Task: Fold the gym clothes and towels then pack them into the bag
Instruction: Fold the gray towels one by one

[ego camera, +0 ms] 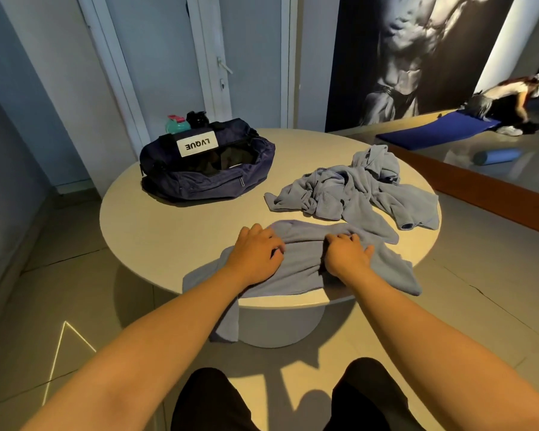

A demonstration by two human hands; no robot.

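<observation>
Left hand (255, 255), right hand (344, 256) both grip single blue towel (301, 270) at near table (168, 231) edge. One crumpled blue pile (355, 188) beyond, right. One open navy bag (206, 181) left, two bottles (176, 125) behind.

- Round bench (168, 231), viewed from its 6 o'clock edge: a bare lane runs from the centre out to 12 o'clock.
- A dark, open-topped bag (206, 181) blocks 10 to 11 o'clock. Two bottles (177, 125) stand just behind it.
- A crumpled pile of grey-blue clothes (355, 191) fills 1 to 3 o'clock, out to the rim.
- A towel (302, 269) covers 5 to 6 o'clock and hangs over the near edge. The left hand (255, 253) and right hand (346, 258) grip it side by side.
- Bare bench lies from 7 to 9 o'clock, open to the rim.
</observation>
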